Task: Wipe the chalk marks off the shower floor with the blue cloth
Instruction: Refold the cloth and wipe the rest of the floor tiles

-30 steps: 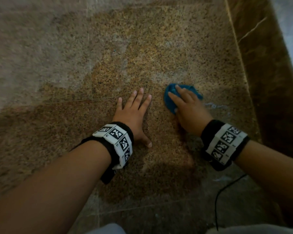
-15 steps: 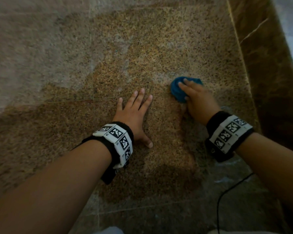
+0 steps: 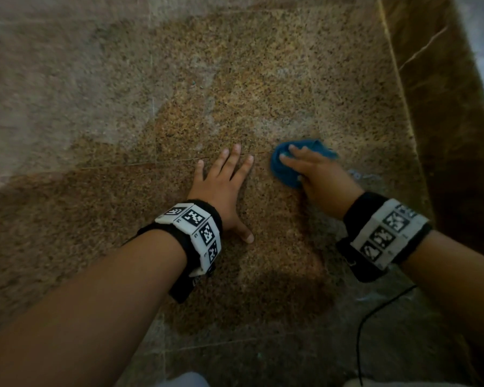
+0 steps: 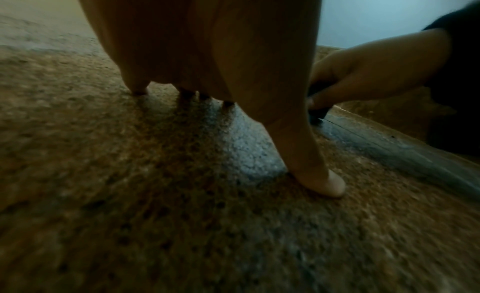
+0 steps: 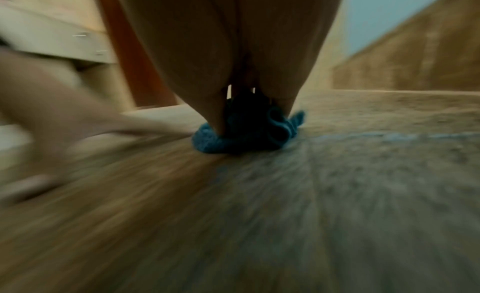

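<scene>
1. Nearest, pale streaks lie on the shower floor point(image 3: 277, 88) beside the black cable point(image 3: 375, 311), under the right forearm; I judge these are chalk not yet reached, so the strokes should work back to them; the light is dim and they may be only glare.
2. The left hand point(image 3: 221, 188) rests flat on the granite, fingers point(image 3: 236, 152) straight and spread, holding nothing; keep it planted as a brace, clear of the cloth's path.
3. The right hand point(image 3: 316, 174) presses the bunched blue cloth point(image 3: 284, 170) down on the floor, fingers lying fairly straight across it, thumb tucked against its near edge; even pressure through the whole wad should lift more than fingertips alone.
4. Just right of the cloth a bluish-white chalk smear point(image 3: 361, 174) remains; sweep over it next, overlapping strokes.
5. Farther off, toward the raised stone curb point(image 3: 430, 135), faint pale patches deserve a closer look.
</scene>
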`<state>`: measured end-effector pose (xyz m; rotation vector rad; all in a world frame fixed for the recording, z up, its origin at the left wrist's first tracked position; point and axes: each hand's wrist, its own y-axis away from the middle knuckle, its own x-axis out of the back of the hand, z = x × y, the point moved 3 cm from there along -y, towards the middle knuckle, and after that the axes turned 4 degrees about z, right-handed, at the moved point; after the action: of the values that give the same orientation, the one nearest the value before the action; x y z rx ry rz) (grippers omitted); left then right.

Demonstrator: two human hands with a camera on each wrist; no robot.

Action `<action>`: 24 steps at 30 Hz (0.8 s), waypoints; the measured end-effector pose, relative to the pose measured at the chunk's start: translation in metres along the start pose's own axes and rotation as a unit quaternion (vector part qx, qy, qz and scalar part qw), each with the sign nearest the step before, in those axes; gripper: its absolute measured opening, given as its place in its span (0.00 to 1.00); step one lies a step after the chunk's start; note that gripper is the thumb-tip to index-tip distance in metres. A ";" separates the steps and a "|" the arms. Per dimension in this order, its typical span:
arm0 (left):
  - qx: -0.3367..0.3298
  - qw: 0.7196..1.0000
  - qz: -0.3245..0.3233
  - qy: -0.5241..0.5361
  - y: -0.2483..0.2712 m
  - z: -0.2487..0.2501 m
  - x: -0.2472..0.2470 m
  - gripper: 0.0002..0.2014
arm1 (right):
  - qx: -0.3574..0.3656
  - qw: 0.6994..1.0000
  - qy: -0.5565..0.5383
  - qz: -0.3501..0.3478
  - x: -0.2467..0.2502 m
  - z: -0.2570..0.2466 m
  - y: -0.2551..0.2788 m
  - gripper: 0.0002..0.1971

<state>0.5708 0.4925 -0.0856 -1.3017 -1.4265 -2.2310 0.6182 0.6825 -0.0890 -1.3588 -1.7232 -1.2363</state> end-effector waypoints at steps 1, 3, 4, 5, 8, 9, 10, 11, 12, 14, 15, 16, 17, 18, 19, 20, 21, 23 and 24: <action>0.000 1.000 0.001 0.001 0.000 0.000 0.000 0.76 | 0.044 0.999 0.000 -0.019 -0.008 -0.007 0.010 0.30; -0.002 1.000 0.002 0.001 -0.001 0.001 -0.002 0.76 | 0.107 0.992 0.006 -0.060 -0.020 -0.014 0.028 0.32; -0.002 1.000 0.002 0.003 -0.001 0.001 -0.003 0.75 | 0.120 0.991 0.003 -0.061 -0.019 -0.013 0.030 0.32; -0.001 1.000 0.003 0.005 0.000 0.000 -0.004 0.75 | 0.121 0.992 -0.005 -0.046 -0.014 -0.008 0.027 0.30; -0.002 1.000 0.006 0.006 0.002 -0.001 -0.003 0.75 | 0.018 0.999 -0.025 0.012 0.013 0.023 0.001 0.27; -0.002 1.000 0.007 0.006 0.002 -0.002 -0.002 0.75 | -0.015 0.999 -0.027 0.027 0.020 0.033 -0.004 0.27; -0.002 1.000 0.008 0.005 0.001 -0.002 -0.001 0.75 | -0.032 0.998 -0.027 0.038 0.022 0.036 -0.003 0.27; -0.004 1.000 0.008 0.006 0.001 -0.002 0.000 0.75 | -0.032 0.998 -0.036 0.041 0.018 0.034 0.004 0.27; -0.005 1.000 0.007 0.007 0.001 -0.001 0.000 0.75 | -0.011 0.998 -0.046 0.036 0.011 0.026 0.015 0.28; -0.004 1.000 0.007 0.008 -0.001 0.000 -0.002 0.75 | 0.054 0.996 -0.072 0.005 -0.009 0.006 0.044 0.29; -0.002 1.000 0.005 0.006 -0.001 0.000 -0.003 0.75 | 0.077 0.994 -0.079 -0.023 -0.016 -0.002 0.056 0.28; -0.001 1.000 0.004 0.005 0.000 0.001 -0.004 0.75 | 0.101 0.991 -0.078 -0.040 -0.020 -0.002 0.061 0.27; 0.001 1.000 0.004 0.004 0.000 0.001 -0.004 0.75 | 0.121 0.989 -0.075 -0.036 -0.017 0.001 0.058 0.24; 0.001 1.000 0.005 0.003 0.001 0.001 -0.004 0.75 | 0.128 0.989 -0.073 -0.014 -0.012 0.010 0.050 0.23; 0.002 1.000 0.006 0.003 0.001 0.001 -0.003 0.75 | 0.100 0.992 -0.075 0.019 -0.005 0.022 0.038 0.22; 0.003 1.000 0.007 0.003 0.001 0.001 -0.003 0.75 | 0.055 0.994 -0.082 0.050 0.004 0.034 0.027 0.22; 0.004 1.000 0.008 0.002 0.001 0.000 -0.002 0.75 | 0.014 0.994 -0.082 0.064 0.008 0.043 0.019 0.22; 0.004 1.000 0.008 -0.001 0.001 -0.001 0.000 0.75 | -0.003 0.996 -0.069 0.062 0.004 0.040 0.025 0.24; 0.005 1.000 0.008 -0.001 0.001 -0.001 0.000 0.75 | 0.038 0.995 -0.063 0.063 -0.004 0.029 0.037 0.24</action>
<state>0.5709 0.4915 -0.0851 -1.3071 -1.4210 -2.2114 0.6573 0.7086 -0.0925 -1.5028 -1.7222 -1.0242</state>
